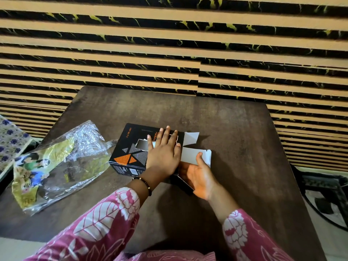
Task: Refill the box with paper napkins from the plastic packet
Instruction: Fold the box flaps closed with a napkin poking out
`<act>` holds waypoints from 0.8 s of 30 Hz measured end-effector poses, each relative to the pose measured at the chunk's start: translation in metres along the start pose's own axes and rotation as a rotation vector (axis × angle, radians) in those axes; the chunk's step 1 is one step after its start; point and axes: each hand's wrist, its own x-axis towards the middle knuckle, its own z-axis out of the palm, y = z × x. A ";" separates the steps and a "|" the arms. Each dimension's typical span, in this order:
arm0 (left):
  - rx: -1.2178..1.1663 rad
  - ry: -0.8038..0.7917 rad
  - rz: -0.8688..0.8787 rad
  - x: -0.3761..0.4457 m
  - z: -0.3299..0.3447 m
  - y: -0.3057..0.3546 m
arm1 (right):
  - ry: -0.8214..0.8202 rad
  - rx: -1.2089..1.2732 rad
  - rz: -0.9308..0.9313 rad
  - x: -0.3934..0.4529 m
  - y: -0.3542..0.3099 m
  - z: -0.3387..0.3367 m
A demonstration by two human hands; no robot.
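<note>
Left hand lies flat, fingers straight, on the black box; right hand grips its open flap; plastic packet lies left on the tabletop.

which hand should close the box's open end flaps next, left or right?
Right, probably. The right hand is already at the open end, its thumb on the white flap. The left hand lies flat on top of the box, steadying it.

Box: black carton, orange and grey triangle print, "INFINITY" on top, lying flat at table centre. Rectangular dispensing slot in top face. Right end open, white flaps splayed outward.
Packet: crumpled clear plastic, yellow-green print, lying left of box, near it.
</note>
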 end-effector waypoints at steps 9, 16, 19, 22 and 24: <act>-0.220 0.053 0.021 0.034 -0.050 -0.057 | 0.335 -0.896 -0.181 -0.036 0.022 -0.029; 0.080 -0.014 0.088 0.010 -0.041 -0.089 | 0.777 -0.690 -0.210 -0.016 0.031 0.004; 0.142 -0.051 0.030 -0.003 -0.040 -0.073 | 0.673 -0.657 -0.178 -0.017 0.030 0.022; 0.204 -0.165 0.164 -0.008 -0.041 -0.055 | 0.630 -0.601 -0.185 -0.018 0.033 0.033; 0.214 -0.214 0.312 -0.010 -0.038 -0.041 | 0.626 -0.467 -0.196 -0.020 0.034 0.039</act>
